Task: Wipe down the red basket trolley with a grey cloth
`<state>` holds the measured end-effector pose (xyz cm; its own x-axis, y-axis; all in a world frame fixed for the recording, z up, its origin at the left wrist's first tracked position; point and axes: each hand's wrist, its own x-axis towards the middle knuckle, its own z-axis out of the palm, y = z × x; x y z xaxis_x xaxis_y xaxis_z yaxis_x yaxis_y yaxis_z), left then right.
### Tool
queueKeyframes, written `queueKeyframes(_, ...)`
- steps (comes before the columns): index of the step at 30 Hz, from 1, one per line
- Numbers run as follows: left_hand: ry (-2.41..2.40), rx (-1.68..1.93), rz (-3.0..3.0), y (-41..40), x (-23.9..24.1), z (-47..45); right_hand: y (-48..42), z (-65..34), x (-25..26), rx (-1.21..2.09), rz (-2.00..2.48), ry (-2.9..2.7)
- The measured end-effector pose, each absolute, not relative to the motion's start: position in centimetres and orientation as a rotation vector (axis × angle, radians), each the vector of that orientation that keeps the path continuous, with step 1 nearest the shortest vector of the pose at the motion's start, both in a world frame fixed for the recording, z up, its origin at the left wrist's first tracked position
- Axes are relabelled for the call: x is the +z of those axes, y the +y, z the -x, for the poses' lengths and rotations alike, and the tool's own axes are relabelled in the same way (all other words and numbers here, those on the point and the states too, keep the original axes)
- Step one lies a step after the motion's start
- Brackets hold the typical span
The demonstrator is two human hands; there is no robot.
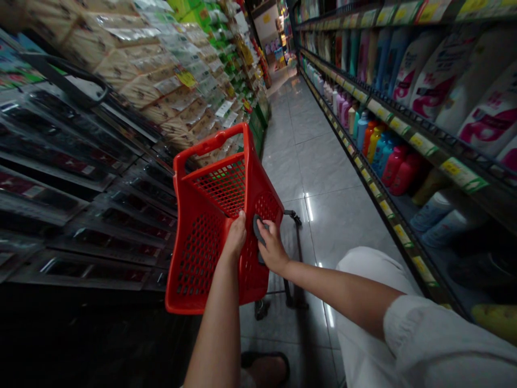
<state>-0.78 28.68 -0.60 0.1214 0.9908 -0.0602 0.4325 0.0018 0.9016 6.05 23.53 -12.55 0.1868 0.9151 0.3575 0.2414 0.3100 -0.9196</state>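
"Where was the red basket [254, 275]?"

"Right in front of me, on a wheeled stand, with a wheel [262, 310] showing on the tiled floor [286, 161]. Stacked packs [153, 97] rose on the left and bottles [398, 170] lined the shelf on the right, so I had it in the aisle between them."

"And your left hand [236, 237]?"

"It gripped the top edge of the right wall, thumb lying along the rim. I judged that this kept the basket from rolling or swinging away. How far those fingers wrapped round inside was hidden."

"Why was your right hand [274, 250] so close by?"

"It clasped a dark grey pad [257, 229], cloth or sponge I couldn't tell, and held it against the outside of that same wall. With the left hand bracing just beside it, I could probably press without shoving the whole thing sideways."

"Fingers spread?"

"No, bent over the pad, likely so the push came through evenly."
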Motion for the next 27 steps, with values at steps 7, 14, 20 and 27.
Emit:
queueKeyframes(7,1.460,0.886,-1.534,28.7,-0.8,0.9,23.3,-6.6,-13.2,0.746,1.291,-1.329)
queueKeyframes(14,1.416,0.878,-1.584,29.0,-1.5,1.5,26.4,-9.2,-9.1,0.560,1.049,-1.409)
queueKeyframes(20,1.370,0.874,-1.616,29.1,-1.5,1.4,27.6,-10.1,-7.3,0.478,1.171,-1.516)
queueKeyframes(27,1.517,0.837,-1.585,28.7,-1.8,1.6,24.4,-9.9,-7.1,0.383,1.197,-1.745)
